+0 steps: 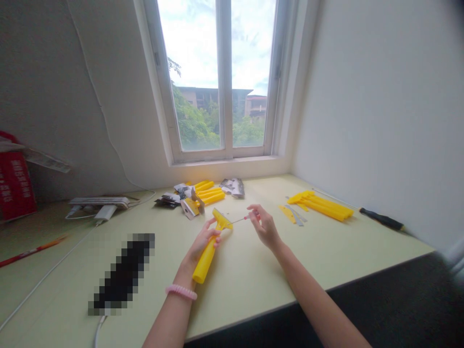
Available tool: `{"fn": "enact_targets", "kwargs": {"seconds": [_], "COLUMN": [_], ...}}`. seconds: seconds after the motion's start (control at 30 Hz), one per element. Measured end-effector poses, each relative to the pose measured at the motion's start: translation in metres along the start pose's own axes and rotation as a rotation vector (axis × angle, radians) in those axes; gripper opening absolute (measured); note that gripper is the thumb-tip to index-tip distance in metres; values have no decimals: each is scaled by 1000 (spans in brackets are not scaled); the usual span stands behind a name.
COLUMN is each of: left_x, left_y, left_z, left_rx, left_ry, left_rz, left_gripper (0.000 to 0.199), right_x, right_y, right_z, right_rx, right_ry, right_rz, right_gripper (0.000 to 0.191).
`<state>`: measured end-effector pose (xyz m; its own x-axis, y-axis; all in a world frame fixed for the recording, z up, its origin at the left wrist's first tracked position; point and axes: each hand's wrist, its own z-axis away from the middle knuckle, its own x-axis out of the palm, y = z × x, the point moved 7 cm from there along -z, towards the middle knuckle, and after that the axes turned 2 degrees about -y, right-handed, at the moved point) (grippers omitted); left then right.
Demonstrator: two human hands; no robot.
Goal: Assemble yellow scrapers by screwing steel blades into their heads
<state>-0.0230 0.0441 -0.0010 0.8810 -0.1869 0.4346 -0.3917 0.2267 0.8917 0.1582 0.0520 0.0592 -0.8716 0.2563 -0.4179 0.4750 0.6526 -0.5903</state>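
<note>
My left hand [200, 244] is wrapped round the neck of a yellow plastic scraper [205, 261], its wide head pointing away from me and its thick handle slanting back toward my wrist. In the fingers of my right hand [267, 229] is a small screwdriver [238, 220] with a thin metal shaft and a red-and-clear handle. Its tip meets or nearly meets the scraper's head; the exact contact is too small to make out. Beyond my hands lies a group of yellow scrapers [212, 195] beside cardboard-backed packets [190, 208].
More yellow scrapers [328, 205] lie at the right, beside flat yellow and grey blades [297, 216]. A black-handled tool [380, 219] lies near the right wall. On the left are a power strip [99, 203], a pixelated dark object [123, 273] with a cable, and a red box [16, 186].
</note>
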Motion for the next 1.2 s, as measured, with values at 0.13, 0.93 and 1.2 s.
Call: {"fn": "enact_targets", "kwargs": {"seconds": [0.13, 0.93, 1.2], "left_x": [-1, 1, 2], "left_y": [-1, 0, 0], "left_z": [-1, 2, 1], "left_rx": [-6, -14, -15], "left_ry": [-16, -6, -19], "left_rz": [0, 11, 14], "left_gripper": [64, 63, 63], "right_x": [-3, 0, -1], "right_y": [6, 8, 8], "right_z": [1, 1, 1], "right_rx": [69, 88, 101], "right_ry": [40, -40, 5], "right_rz": [1, -19, -15], "right_gripper": [17, 10, 13]}}
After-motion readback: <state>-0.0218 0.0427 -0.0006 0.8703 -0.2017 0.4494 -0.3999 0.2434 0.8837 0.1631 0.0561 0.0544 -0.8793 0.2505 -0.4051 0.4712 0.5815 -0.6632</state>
